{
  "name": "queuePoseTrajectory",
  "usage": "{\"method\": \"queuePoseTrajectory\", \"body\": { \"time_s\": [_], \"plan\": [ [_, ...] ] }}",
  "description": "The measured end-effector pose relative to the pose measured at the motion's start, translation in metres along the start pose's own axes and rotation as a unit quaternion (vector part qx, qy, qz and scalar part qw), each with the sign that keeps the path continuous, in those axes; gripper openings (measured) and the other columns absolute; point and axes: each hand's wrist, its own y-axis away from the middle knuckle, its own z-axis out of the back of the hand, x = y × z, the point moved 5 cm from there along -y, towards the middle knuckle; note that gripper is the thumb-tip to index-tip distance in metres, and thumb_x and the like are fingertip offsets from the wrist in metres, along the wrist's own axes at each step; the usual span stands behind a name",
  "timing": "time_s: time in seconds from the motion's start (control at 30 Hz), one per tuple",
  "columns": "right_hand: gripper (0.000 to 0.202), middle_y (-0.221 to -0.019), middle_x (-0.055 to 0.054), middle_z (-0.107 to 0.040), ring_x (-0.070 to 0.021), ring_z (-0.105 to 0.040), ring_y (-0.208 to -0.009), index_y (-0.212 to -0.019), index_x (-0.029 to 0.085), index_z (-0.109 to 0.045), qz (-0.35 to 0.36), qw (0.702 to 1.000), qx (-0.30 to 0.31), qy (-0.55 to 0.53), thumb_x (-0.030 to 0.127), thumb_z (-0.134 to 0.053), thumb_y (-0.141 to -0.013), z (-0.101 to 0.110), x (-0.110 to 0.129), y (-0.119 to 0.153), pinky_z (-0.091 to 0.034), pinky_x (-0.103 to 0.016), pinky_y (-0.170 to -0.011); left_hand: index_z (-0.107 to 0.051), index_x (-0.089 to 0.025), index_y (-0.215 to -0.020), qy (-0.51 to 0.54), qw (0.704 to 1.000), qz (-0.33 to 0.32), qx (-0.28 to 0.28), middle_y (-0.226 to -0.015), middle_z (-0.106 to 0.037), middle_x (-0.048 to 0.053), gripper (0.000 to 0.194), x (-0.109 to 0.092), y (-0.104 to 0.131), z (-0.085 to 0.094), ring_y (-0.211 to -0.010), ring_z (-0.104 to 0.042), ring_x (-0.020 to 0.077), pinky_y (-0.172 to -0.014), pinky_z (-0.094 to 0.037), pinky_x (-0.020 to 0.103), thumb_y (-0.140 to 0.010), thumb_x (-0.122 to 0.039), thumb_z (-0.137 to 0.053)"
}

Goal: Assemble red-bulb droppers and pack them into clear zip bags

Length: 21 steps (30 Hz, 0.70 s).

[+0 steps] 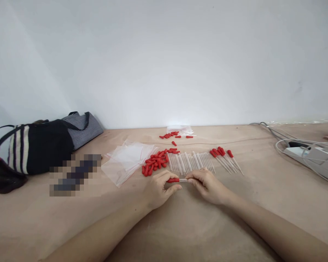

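Observation:
In front of me a red rubber dropper bulb (174,180) and a clear glass dropper tube (183,180) meet end to end, lying level. My left hand (160,187) is closed on the bulb, its thumb below it. The tube's other end disappears into the closed fingers of my right hand (206,185). Just beyond my hands lies a row of loose glass tubes (191,162). A pile of red bulbs (155,162) is to its left. On the right lie several assembled droppers (224,158) with red bulbs on their tubes.
Clear plastic bags (131,156) lie left of the bulb pile. More bulbs (168,135) and another clear bag (179,129) are near the wall. A dark bag (49,145) stands at left. A white power strip (311,160) with cables lies at right.

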Motion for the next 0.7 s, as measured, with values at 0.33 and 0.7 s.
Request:
{"method": "queuePoseTrajectory", "body": {
  "time_s": [0.33,0.7],
  "plan": [
    [0.036,-0.073,-0.009,-0.065,-0.0211,-0.057,-0.065,-0.082,0.017,-0.064,-0.414,0.866,-0.214,0.181,0.041,-0.038,-0.079,0.091,-0.103,0.033,-0.034,-0.027,-0.053,-0.047,-0.02,-0.108,-0.079,0.995,0.031,-0.043,-0.102,-0.054,0.007,0.031,0.018,0.002,0.021,-0.093,-0.051,0.02,-0.081,-0.044,0.035,-0.078,-0.022,-0.055],
    [0.035,-0.071,-0.01,-0.064,-0.0267,-0.059,-0.075,-0.065,0.02,-0.064,-0.464,0.835,-0.104,0.276,0.042,-0.039,-0.076,0.081,-0.115,0.034,-0.037,-0.038,-0.069,-0.053,-0.02,-0.097,-0.075,0.997,-0.01,-0.024,-0.096,-0.05,0.006,0.021,0.012,0.002,0.017,-0.093,-0.049,0.019,-0.084,-0.042,0.035,-0.076,-0.017,-0.055]
  ]
}}
